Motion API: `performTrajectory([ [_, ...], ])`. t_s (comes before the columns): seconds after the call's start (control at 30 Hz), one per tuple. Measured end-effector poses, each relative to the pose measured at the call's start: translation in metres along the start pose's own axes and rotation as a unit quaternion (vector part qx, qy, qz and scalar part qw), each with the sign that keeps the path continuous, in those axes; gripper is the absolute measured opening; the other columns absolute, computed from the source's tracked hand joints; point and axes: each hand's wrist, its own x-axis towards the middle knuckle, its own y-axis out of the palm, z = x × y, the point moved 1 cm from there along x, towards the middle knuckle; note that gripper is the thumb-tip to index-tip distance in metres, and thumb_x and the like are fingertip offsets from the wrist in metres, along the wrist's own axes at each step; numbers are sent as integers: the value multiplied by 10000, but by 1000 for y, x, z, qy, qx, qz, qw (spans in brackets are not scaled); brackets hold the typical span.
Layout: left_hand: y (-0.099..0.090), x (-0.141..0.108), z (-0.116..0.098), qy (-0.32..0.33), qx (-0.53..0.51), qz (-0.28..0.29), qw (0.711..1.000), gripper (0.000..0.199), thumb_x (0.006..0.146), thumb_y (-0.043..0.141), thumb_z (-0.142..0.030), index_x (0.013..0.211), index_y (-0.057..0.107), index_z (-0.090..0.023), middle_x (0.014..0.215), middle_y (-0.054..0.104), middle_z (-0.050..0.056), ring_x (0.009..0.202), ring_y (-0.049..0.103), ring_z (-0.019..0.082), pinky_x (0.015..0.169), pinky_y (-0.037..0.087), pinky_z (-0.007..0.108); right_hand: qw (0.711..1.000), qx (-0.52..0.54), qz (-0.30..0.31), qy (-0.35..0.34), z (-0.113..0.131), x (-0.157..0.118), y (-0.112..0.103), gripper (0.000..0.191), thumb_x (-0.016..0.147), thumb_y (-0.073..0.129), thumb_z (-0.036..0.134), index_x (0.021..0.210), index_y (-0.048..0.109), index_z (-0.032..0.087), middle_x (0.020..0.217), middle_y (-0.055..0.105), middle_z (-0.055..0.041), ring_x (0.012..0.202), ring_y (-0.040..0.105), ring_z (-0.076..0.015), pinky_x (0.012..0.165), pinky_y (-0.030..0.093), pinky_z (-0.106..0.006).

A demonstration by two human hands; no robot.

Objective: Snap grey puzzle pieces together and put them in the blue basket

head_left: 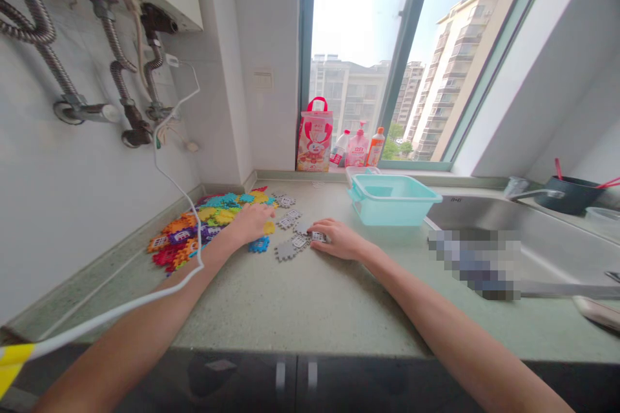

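Observation:
My left hand point(254, 221) reaches over the right edge of a heap of colourful interlocking plastic tiles point(186, 230). Its fingers are stretched out, and I see nothing held in them. Just below it lie a blue tile point(259, 244) and a yellow tile point(268, 228). My right hand point(343, 241) rests low on the counter, thumb and fingers around a grey tile with a window pattern point(318, 237). Beside that tile, to its left, lies a solid grey tile point(285, 250). Farther back are other grey window tiles point(289, 218).
A turquoise basin point(394, 203) stands behind my right hand, left of the steel sink point(557, 232). A white cable point(126, 303) hangs across my left forearm. Bottles point(357, 150) and a red-handled bag point(315, 141) line the windowsill. Pipes point(113, 39) run along the left wall.

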Motion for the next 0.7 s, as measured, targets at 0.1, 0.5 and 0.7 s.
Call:
performTrajectory([
  [0.1, -10, -4, -5, 59, -33, -2, 998, 228, 906, 623, -216, 1097, 744, -242, 1177, 751, 78, 1128, 678, 278, 990, 456, 371, 1000, -10, -6, 9, -1, -1, -1, 378, 997, 650, 429, 1307, 722, 224, 1302, 730, -124, 1237, 658, -273, 1102, 490, -410],
  [0.5, 7, -3, -42, 47, -41, -43, 997, 390, 1035, 501, -359, 1333, 686, -190, 1374, 696, 129, 1304, 600, 310, 1107, 406, 431, 991, -80, -4, 103, -23, -9, -14, 667, 896, 703, 664, 1369, 692, 194, 1325, 719, -173, 1229, 664, -351, 1069, 499, -446],
  [0.7, 25, 0, -19, -13, 26, 2, 1000, 463, 993, 476, -224, 1431, 625, -200, 1411, 669, 142, 1293, 598, 335, 1059, 427, 481, 992, -58, -10, 112, -32, -12, -22, 617, 911, 705, 633, 1372, 692, 223, 1305, 732, -142, 1233, 669, -327, 1055, 507, -407],
])
